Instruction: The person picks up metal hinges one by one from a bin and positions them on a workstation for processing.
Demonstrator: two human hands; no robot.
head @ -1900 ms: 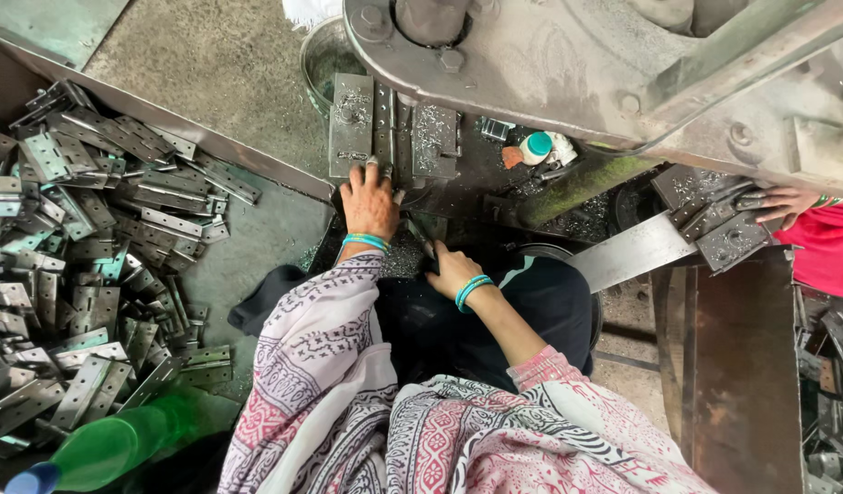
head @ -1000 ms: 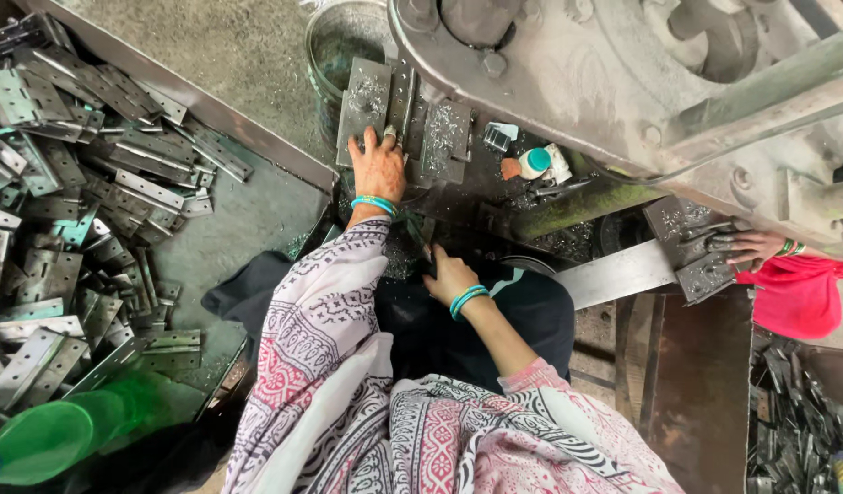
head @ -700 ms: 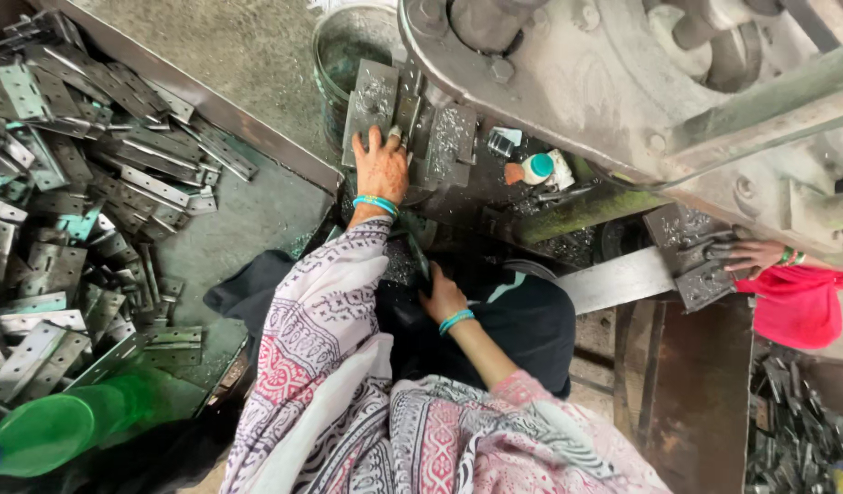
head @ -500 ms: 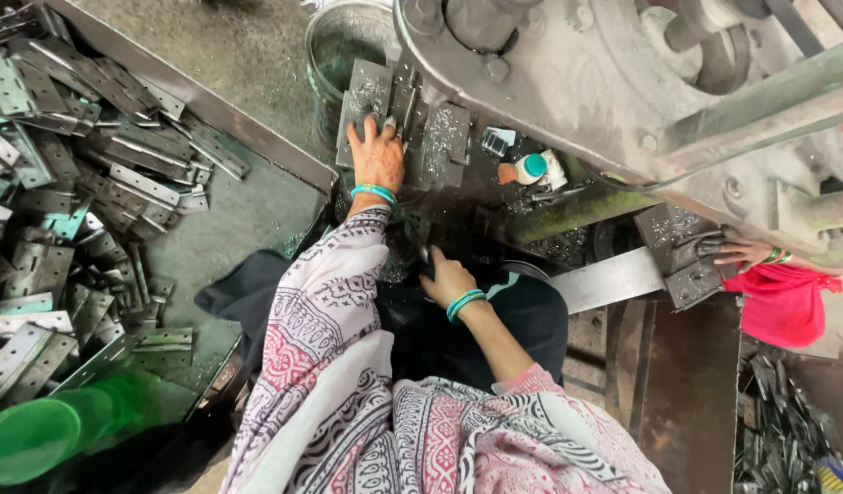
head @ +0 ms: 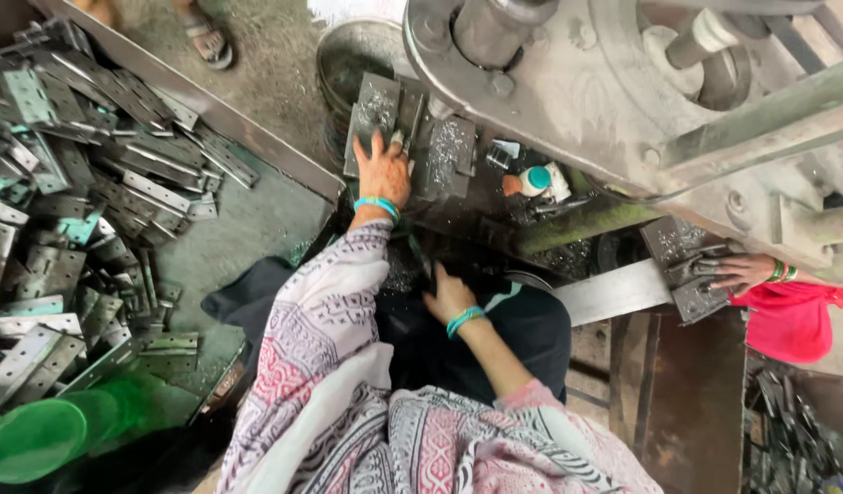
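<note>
My left arm stretched forward, left hand (head: 383,170) flat with fingers spread, palm down, my right hand (head: 447,295) drawn in near my lap, fingers curled, teal bangles on both wrists

Soft, even daylight — dim shadow below, wide-angle bending at edges.

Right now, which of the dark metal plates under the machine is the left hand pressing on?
The leftmost plate, beside the round metal tub. The left hand has its fingertips on that plate's lower edge; the plate farther right lies untouched.
</note>
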